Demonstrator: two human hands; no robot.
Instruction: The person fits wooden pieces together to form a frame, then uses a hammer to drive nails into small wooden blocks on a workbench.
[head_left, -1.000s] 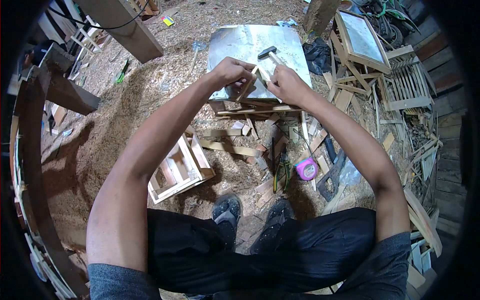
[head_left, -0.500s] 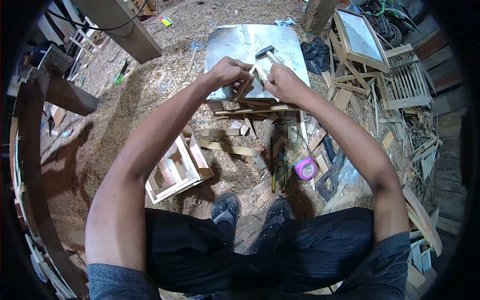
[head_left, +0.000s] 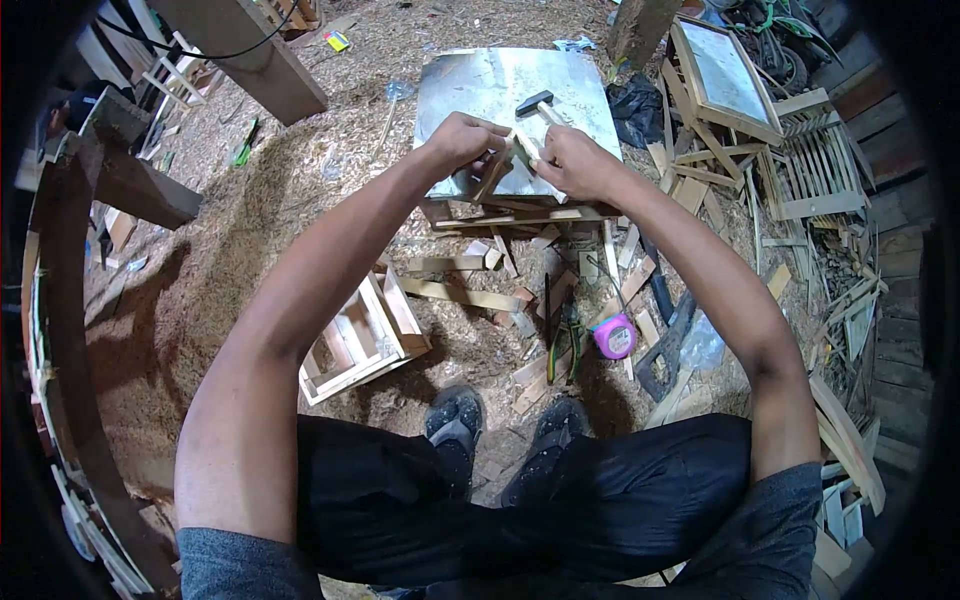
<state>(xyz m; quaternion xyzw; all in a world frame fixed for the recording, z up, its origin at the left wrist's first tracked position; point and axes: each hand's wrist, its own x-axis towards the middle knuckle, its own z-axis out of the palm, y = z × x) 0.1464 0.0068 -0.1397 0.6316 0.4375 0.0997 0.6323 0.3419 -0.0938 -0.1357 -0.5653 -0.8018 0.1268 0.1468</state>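
Over the near edge of a low table (head_left: 455, 85) with a pale, worn top, both my hands are closed on narrow wooden strips. My left hand (head_left: 466, 142) grips a wooden strip (head_left: 490, 178) that slants down toward me. Between the fingers of my right hand (head_left: 580, 166) is a lighter wooden strip (head_left: 526, 147). The strips' upper ends come together in an upside-down V between my hands. Just beyond my right hand, a hammer (head_left: 536, 103) with a dark head lies on the tabletop.
Wood shavings cover the ground. A small wooden frame box (head_left: 365, 345) sits at left. Pliers (head_left: 566, 345), a pink tape measure (head_left: 614, 337), a dark hand saw (head_left: 665, 350) and offcuts lie before my feet. A framed panel (head_left: 722, 75) leans at right; a wooden post (head_left: 240, 55) stands far left.
The lighter strip in my right hand has turned slightly and its upper end has shifted a little right. Both hands keep their hold; the hammer stays on the tabletop.
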